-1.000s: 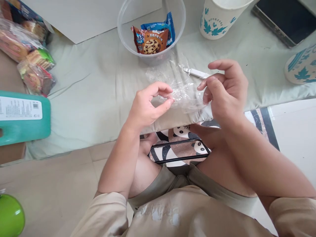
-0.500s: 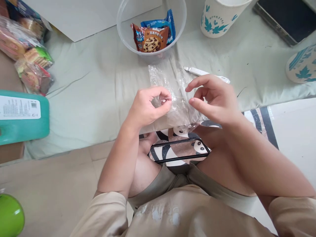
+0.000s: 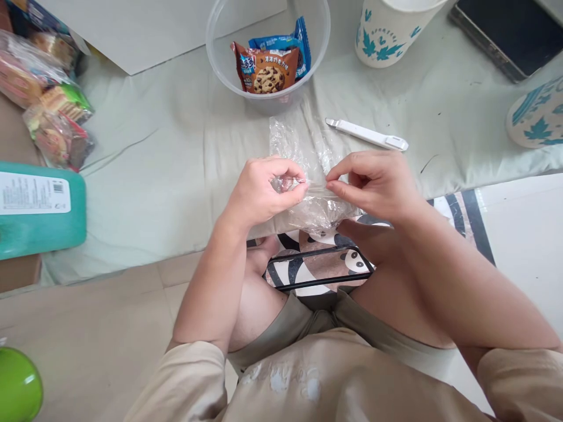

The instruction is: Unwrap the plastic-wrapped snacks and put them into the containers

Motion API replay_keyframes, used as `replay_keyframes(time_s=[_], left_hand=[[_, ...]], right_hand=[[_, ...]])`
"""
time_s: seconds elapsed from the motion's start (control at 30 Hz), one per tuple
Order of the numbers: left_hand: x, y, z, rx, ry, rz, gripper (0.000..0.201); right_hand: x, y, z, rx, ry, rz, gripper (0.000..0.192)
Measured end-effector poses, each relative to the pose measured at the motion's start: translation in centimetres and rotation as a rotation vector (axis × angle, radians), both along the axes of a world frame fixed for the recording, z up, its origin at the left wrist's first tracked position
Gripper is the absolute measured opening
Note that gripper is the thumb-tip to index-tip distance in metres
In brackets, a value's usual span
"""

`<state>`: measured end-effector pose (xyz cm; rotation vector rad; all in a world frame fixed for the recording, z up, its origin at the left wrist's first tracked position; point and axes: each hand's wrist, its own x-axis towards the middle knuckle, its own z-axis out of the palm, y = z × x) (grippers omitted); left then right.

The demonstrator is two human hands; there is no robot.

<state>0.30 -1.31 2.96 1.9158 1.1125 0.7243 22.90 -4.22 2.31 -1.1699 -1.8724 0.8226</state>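
Note:
A crinkled clear plastic bag (image 3: 317, 212) spans the space between my hands at the table's near edge. My left hand (image 3: 263, 190) pinches its left side between thumb and forefinger. On the right, my right hand (image 3: 373, 180) has thumb and fingertips closed on the bag's other side. Just beyond my right hand lies a white utility knife (image 3: 368, 134) on the cloth. Past the bag stands a clear round plastic tub (image 3: 212, 55), holding a brown cookie packet (image 3: 269, 71) and a blue packet (image 3: 303, 44).
Paper cups (image 3: 387, 35) with teal leaves and a dark phone (image 3: 505, 35) are at right. Wrapped snacks (image 3: 57, 129) and a teal bottle (image 3: 48, 228) sit at left. A black-framed panel (image 3: 319, 269) lies between my legs; a green round object (image 3: 20, 384) is lower left.
My right hand has moved slightly left and its spread thumb and fingers have closed onto the bag. The left hand keeps its pinch. The knife's handle is now uncovered.

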Motion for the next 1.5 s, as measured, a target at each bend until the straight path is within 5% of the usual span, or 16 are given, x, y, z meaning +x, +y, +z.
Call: replay_keyframes(time_s=[0.47, 0.63, 0.77, 0.87, 0.97, 1.1, 1.17, 1.27, 1.4, 1.5], left_hand=[[-0.3, 0.2, -0.3, -0.008, -0.167, -0.045, 0.013], [-0.5, 0.5, -0.5, 0.036, -0.265, -0.101, 0.024], [-0.9, 0.7, -0.7, 0.07, -0.345, -0.108, 0.028], [-1.2, 0.8, -0.7, 0.083, -0.348, -0.103, 0.032], [-1.4, 0.7, -0.4, 0.064, -0.337, -0.152, 0.025], [-1.9, 0.7, -0.4, -0.072, -0.311, -0.267, 0.025], [-2.1, 1.0, -0.9, -0.08, -0.381, -0.153, 0.033], [-2.0, 1.2, -1.6, -0.074, -0.511, 0.112, 0.036], [-0.4, 0.3, -1.3, -0.358, -0.402, -0.004, 0.07], [1.1, -0.5, -0.7, -0.428, -0.296, 0.045, 0.053]], right_hand=[[-0.5, -0.2, 0.8, -0.299, 0.027, -0.047, 0.016], [-0.3, -0.5, 0.4, -0.32, 0.268, -0.011, 0.028], [0.0, 0.1, -0.9, -0.22, 0.427, -0.316, 0.022], [0.0, 0.6, -1.6, -0.344, 0.407, -0.473, 0.017], [-0.2, 0.6, -1.6, -0.516, 0.368, -0.33, 0.048], [-0.8, 0.4, -1.0, -0.421, 0.405, -0.207, 0.015], [-1.0, 0.3, -0.7, -0.374, 0.495, -0.21, 0.006], [-1.2, 0.1, -0.2, -0.396, 0.634, -0.193, 0.019], [-1.4, -0.1, 0.4, -0.436, 0.763, -0.078, 0.043], [-1.3, -0.2, 0.6, -0.461, 0.816, 0.023, 0.056]])
